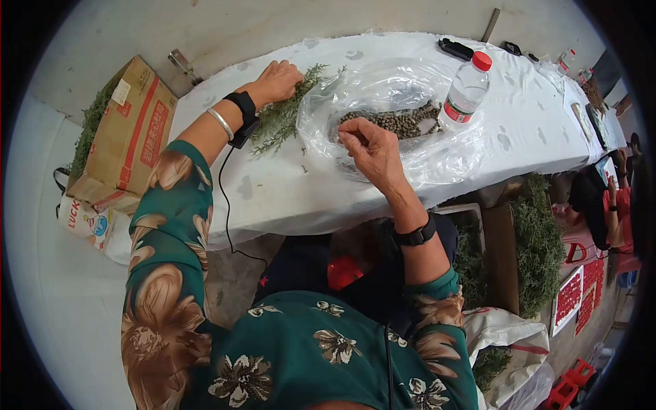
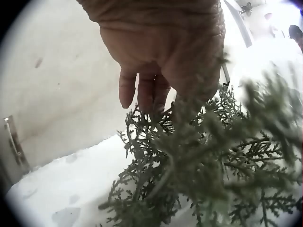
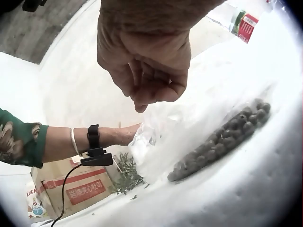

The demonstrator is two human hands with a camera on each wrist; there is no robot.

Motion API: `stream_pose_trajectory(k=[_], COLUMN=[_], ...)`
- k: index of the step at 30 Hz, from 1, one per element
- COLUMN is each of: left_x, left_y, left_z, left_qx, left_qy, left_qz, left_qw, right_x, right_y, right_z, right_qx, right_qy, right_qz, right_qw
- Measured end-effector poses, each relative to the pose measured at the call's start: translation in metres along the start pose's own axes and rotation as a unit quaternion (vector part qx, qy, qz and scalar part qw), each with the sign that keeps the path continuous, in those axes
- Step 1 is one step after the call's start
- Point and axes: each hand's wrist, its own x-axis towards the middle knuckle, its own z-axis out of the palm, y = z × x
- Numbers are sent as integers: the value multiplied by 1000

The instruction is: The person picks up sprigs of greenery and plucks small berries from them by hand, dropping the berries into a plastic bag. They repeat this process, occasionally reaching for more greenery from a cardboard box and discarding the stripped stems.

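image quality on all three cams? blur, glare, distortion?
Head: strong fisheye, with the tablecloth edge bowed, black corners and glints on the plastic bag; left wrist: nearest green sprigs out of focus at right, left hand shaded, upper right blown out; right wrist: bag hazy, right side overexposed, right hand dark underneath.

A workroom, we judge: sprigs (image 1: 285, 121) lie toward the tabletop's (image 1: 266, 188) left end, boxed greenery (image 1: 536, 246) stands below its near edge, another person (image 1: 619, 225) near its right end.
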Motion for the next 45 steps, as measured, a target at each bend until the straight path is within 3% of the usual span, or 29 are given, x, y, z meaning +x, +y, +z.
stream_pose_trajectory(k=[5, 8, 12, 17, 20, 21, 23, 25, 28, 29, 32, 33, 36, 41, 45], left_x=[-8, -20, -44, -71, -76, -76, -81, -85, -89, -93, -101, -105, -119, -132, -132], left_y=[1, -17, -34, -19, -13, -14, -12, -15, -21, -21, -12, -11, -5, -1, 13], left_z=[-22, -45, -65, -72, -77, -73, -53, -45, -54, -58, -88, -88, -81, -56, -76], left_qx=[6, -198, -284, -260, -242, -242, -112, -47, -154, -156, -407, -406, -244, -197, -149], left_qy=[-16, 81, 180, 217, 306, 307, 218, 168, 277, 273, 320, 318, 297, 261, 332], left_qz=[-45, -188, -249, -279, -273, -273, -203, -165, -209, -212, -337, -338, -300, -300, -357], left_qw=[999, 959, 908, 898, 879, 879, 948, 971, 925, 925, 786, 787, 873, 896, 860], right_x=[-5, 1, 2, 6, 11, 12, 11, 10, 10, 10, 11, 12, 12, 13, 10], right_y=[3, 4, 6, 3, 5, 5, 6, 7, 9, 9, 6, 6, 7, 9, 7], right_z=[-3, -2, 2, 13, 15, 17, 21, 23, 25, 26, 25, 25, 26, 28, 27], right_qx=[-1, -2, 9, -8, -5, 8, 34, 25, 12, 14, 18, 36, 73, 45, 48], right_qy=[5, 19, 2, -10, -1, 5, 11, 1, -9, -13, -23, -20, -14, -22, -35], right_qz=[-1, -2, 3, 5, 10, 5, -3, -2, 3, 9, 21, 26, 42, 26, 35], right_qw=[1000, 1000, 1000, 1000, 1000, 1000, 999, 1000, 1000, 1000, 999, 999, 996, 998, 998])
